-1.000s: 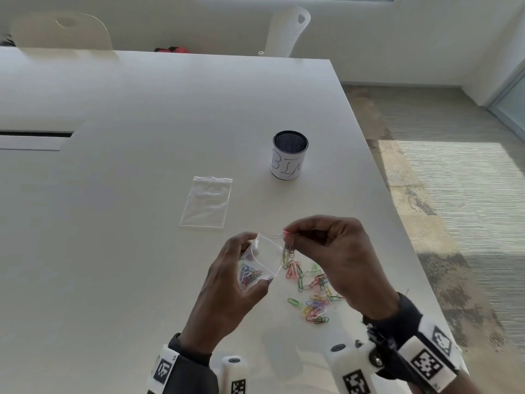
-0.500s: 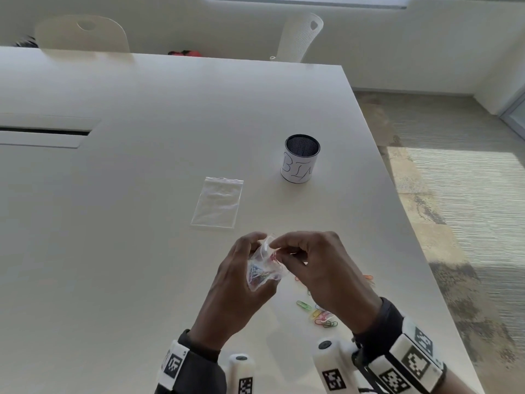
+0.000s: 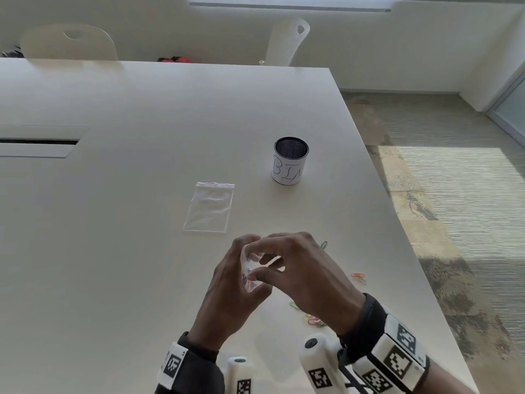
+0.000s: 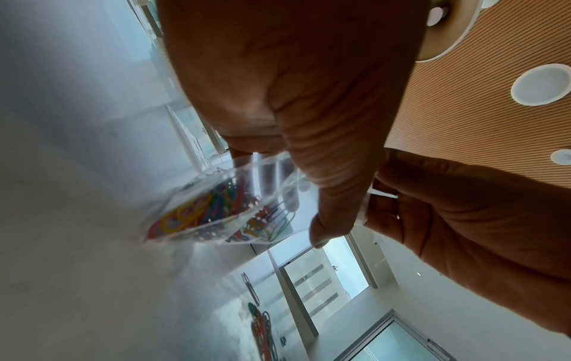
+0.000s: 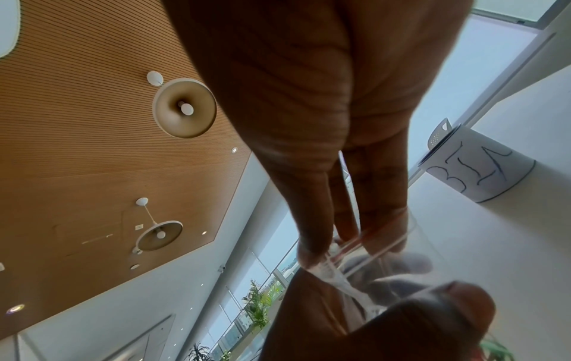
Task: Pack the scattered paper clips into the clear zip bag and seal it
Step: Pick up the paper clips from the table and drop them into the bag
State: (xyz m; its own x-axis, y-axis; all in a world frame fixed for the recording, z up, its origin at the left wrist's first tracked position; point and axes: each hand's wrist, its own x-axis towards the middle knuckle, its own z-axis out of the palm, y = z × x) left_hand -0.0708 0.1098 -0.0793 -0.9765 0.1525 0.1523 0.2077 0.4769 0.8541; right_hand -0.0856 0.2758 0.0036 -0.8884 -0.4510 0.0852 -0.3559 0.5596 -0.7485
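My left hand grips a small clear zip bag above the white table. The left wrist view shows several coloured paper clips bunched in the zip bag, with the left thumb across its upper part. My right hand pinches the bag's top edge, and the right wrist view shows the right hand with thumb and fingers on that edge. Whether the zip is closed is hidden. Loose paper clips lie under my right wrist, with an orange clip and a green clip further right.
A second, empty zip bag lies flat beyond my hands. A mesh cup labelled BIN stands behind it to the right. The table's right edge runs close to the loose clips. Two chairs stand at the far side.
A second ago my right hand held a clip at the bag's open mouth. Now its fingers pinch the bag's top and both hands are closer together.
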